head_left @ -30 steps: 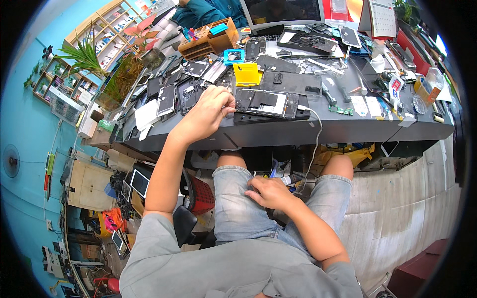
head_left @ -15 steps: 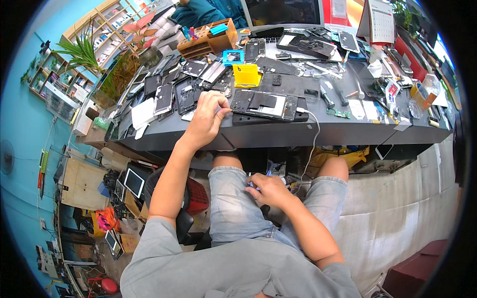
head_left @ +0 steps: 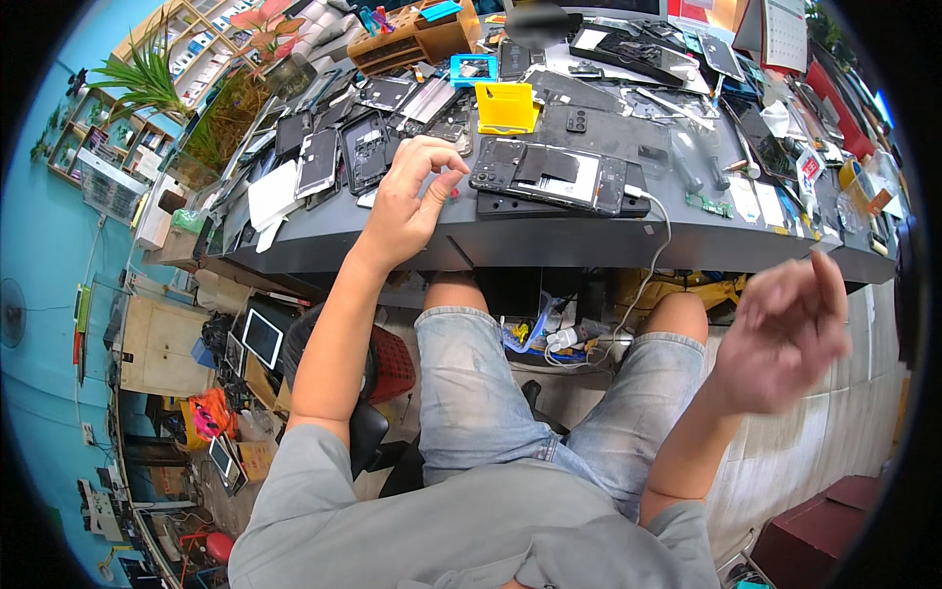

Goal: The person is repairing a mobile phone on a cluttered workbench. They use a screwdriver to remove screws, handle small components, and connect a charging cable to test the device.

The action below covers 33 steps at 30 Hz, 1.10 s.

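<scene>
An opened smartphone (head_left: 608, 179) lies on the grey desk with its inner parts showing, resting on a flat black slab (head_left: 500, 207). A white charging cable (head_left: 666, 236) is plugged into its right end and hangs over the desk edge. My left hand (head_left: 412, 196) hovers just off the phone's left end, thumb and forefinger brought together; whether anything small is between them I cannot make out. Beside that hand a tiny red piece (head_left: 453, 192) shows. My right hand (head_left: 785, 339) is raised right of my knees, beyond the desk's front edge, its fingers smeared by motion.
Behind the phone stand a yellow holder (head_left: 506, 110) and a blue one (head_left: 473, 70). Phone shells and parts (head_left: 365, 157) crowd the desk's left side. A green circuit board (head_left: 708, 205) lies to the right. Below the desk is a blue basket (head_left: 530, 337).
My right hand has swung from over my lap up and out to the right. The left has come slightly away from the phone's corner. The view has shifted a little.
</scene>
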Available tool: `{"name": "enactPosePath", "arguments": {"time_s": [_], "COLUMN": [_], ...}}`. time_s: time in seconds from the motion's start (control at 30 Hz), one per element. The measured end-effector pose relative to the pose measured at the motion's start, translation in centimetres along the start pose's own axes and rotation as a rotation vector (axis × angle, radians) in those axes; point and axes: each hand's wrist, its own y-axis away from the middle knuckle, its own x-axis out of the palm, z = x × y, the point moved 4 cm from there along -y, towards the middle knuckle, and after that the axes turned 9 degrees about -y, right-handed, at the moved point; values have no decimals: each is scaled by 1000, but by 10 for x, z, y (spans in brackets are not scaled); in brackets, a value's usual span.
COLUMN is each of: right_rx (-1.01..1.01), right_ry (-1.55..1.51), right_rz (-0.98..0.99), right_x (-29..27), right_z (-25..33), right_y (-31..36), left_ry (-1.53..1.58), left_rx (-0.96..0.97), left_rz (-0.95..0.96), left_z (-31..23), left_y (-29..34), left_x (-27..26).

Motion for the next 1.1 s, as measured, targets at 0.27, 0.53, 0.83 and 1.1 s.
{"name": "enactPosePath", "arguments": {"time_s": [0.27,0.53,0.83,1.1], "right_rx": [68,495,619,664], "right_ry": [141,355,430,457], "right_rz": [795,1090,1322,1351], "right_x": [100,61,64,64], "right_z": [-33,-132,-145,-144], "right_y": [93,248,269,269], "left_ry": [-11,-7,-33,-38], "left_rx": [0,-18,-37,-60], "left_rz": [-7,-18,-5,6], "left_z": [2,-1,-8,-10], "left_y": [1,-5,3,1], "left_x": [-2,0,-1,0]}}
